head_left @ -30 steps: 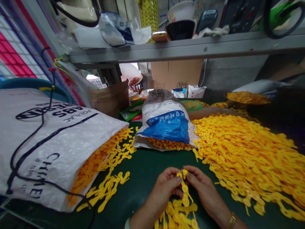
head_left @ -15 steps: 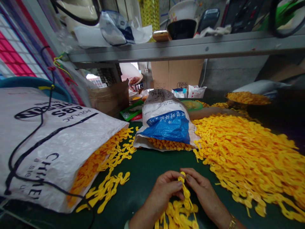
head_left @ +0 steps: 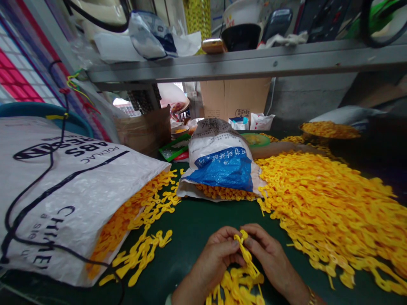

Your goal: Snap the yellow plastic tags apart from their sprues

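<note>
Pinch on a yellow plastic strip (head_left: pixel 246 254), dead centre of the mat!
Far left, a white woven ABS sack (head_left: pixel 63 199) spills yellow pieces (head_left: pixel 127 228) onto the green work mat (head_left: pixel 190 241). Behind the action sits a blue-and-white sack (head_left: pixel 219 165). Now the left hand (head_left: pixel 216 258) and right hand (head_left: pixel 270 254) meet, fingertips clamped on the strip's upper end. Its long axis slants down and rightward from the pinch, leaning nearer the right hand, into a tangled yellow bunch (head_left: pixel 235 288) below. Further right, a great heap of yellow plastic pieces (head_left: pixel 321 203) spreads across the mat, near the right hand.
</note>
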Demonstrator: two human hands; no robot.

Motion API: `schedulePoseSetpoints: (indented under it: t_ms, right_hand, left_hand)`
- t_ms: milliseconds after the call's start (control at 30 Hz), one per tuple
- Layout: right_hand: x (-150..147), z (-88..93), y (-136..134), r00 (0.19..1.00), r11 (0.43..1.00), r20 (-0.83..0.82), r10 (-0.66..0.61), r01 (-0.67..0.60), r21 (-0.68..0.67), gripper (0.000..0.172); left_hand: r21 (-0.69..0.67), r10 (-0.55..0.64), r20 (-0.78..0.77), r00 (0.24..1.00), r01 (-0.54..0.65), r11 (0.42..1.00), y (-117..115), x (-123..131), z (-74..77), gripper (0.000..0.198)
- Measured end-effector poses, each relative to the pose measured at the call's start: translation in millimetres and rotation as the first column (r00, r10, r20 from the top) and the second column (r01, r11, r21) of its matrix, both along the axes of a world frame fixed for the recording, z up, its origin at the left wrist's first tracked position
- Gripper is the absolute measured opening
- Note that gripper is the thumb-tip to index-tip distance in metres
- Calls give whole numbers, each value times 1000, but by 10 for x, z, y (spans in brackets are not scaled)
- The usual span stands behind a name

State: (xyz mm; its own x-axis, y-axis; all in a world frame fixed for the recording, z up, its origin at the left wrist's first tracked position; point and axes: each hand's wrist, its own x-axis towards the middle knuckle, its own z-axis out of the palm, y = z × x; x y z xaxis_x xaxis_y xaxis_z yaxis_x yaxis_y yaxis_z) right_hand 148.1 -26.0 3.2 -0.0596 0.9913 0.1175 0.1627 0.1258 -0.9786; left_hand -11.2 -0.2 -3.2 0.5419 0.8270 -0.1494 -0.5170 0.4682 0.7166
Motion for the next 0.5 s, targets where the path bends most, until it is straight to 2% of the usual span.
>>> schedulePoseSetpoints:
  t_ms: [167,267,400,500]
  right_hand:
    - [29,-50,14,996,998,-88,-5,-1,-65,18]
    - [77,-79,42,974,992,-221,-59,32,-121,19]
    - [105,-59,54,859,979,-506,-79,-29,-202,20]
    - [79,-13,36,758,972,-649,-59,-105,-211,19]
  left_hand:
    - [17,16,-32,999,-15,1000,10,2,-15,14]
    - [44,89,-113,990,-85,995,61,-43,-3,16]
    - [105,253,-281,926,-233,967,141,-117,13,25]
    - [184,330,-372,868,-279,942,165,-142,-1,30]
